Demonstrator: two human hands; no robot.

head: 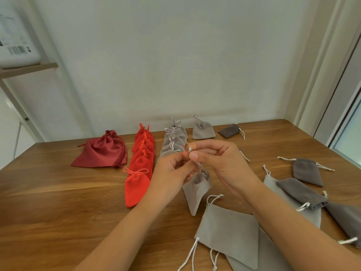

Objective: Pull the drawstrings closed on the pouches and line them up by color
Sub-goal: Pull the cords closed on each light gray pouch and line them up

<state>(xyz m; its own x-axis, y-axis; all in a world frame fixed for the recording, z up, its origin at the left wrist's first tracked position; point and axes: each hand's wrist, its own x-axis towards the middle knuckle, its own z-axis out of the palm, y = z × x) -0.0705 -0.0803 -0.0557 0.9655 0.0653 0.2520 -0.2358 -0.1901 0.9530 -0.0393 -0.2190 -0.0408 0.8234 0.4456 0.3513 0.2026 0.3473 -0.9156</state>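
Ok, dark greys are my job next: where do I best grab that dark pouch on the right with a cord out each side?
By its cords, not the cloth. The pouch lies flat, mouth at the far end, with the left cord and right cord trailing loose on the table either side. Come in from both sides, pinch one each, pull apart.

Red pouches [140, 167], grey pouches [172, 141]

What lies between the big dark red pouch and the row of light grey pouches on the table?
A row of bright red pouches, overlapping one another, seen in the head view.
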